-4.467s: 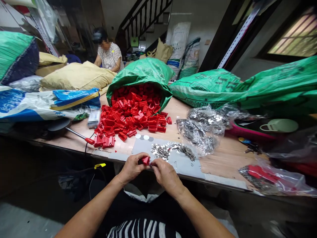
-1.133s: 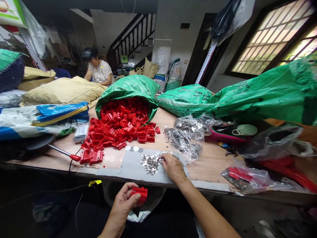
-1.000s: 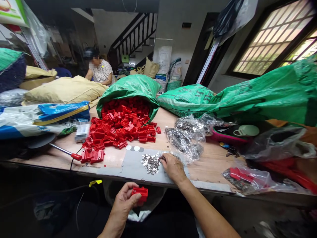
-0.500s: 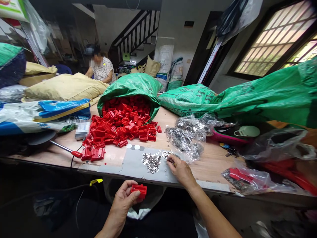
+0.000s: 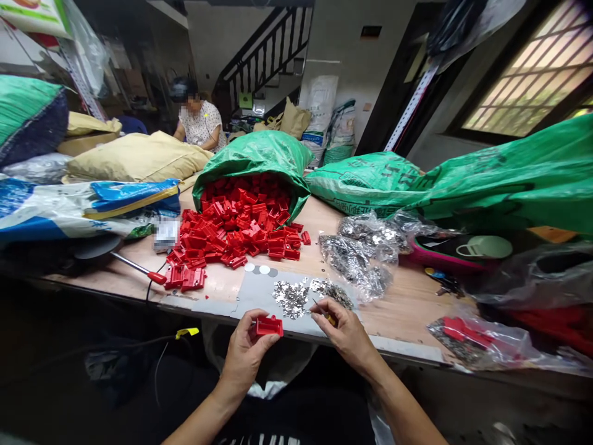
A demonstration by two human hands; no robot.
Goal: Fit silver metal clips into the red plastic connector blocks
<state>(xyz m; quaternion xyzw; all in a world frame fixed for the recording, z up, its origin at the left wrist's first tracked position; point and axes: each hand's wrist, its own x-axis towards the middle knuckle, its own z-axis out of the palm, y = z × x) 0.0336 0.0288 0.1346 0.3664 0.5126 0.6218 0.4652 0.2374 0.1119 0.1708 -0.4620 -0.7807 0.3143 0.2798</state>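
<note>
My left hand (image 5: 246, 352) grips a small red plastic part (image 5: 269, 326) in front of the table edge. My right hand (image 5: 345, 329) is pinched shut just right of it, holding something thin with a yellowish tip that I cannot make out. Beyond both hands a heap of small silvery metal pieces (image 5: 291, 296) lies on a grey sheet (image 5: 259, 287). Farther back, red plastic parts (image 5: 241, 232) spill out of an open green sack (image 5: 259, 151) onto the wooden table (image 5: 407, 303).
Clear bags of metal pieces (image 5: 361, 247) lie right of the grey sheet. Green sacks (image 5: 463, 176) fill the right, blue-white and tan sacks (image 5: 115, 179) the left. A red-handled tool (image 5: 139, 270) lies at the left edge. Another person (image 5: 199, 120) sits at the back.
My right hand has left the metal heap and drawn back toward me, pinched shut. My left hand has raised the red part up to the table edge, close to the right hand.
</note>
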